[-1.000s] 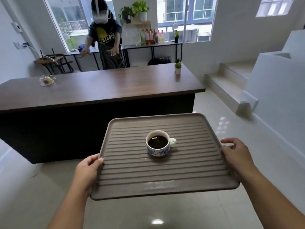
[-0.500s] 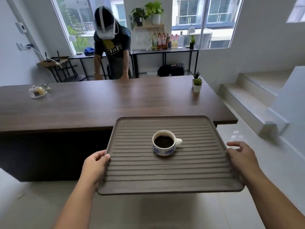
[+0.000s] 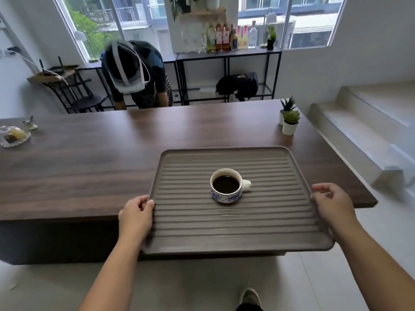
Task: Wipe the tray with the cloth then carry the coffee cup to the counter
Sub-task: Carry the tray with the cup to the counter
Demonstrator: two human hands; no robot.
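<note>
Clearly I am in the carrying step: my left hand (image 3: 135, 217) has its grip clamped on the left rim of the grey ribbed plastic tray (image 3: 235, 221), thumb on top, and my right hand (image 3: 332, 204) is clamped on the right rim the same way. No cloth shows anywhere, so I judge the wiping is finished. The white coffee cup with blue flower pattern (image 3: 226, 186) stands upright near the tray's middle, handle pointing right, filled close to the brim with dark coffee.

The tray's far half overhangs the long dark wood-grain table (image 3: 89, 167), while its near edge sticks out over the pale tiled floor (image 3: 202, 283). Whether it touches the wood yet, I cannot tell. My next move, I judge, is to set it down level and slowly, because the coffee would slop with any tilt.

On the table's far left sits a clear glass dish with food (image 3: 14, 135). Beyond the far edge another person in a white headset (image 3: 128, 68) leans forward. At the far right corner stand two small potted succulents in white pots (image 3: 289, 118), and pale steps (image 3: 359, 122) rise further right.
</note>
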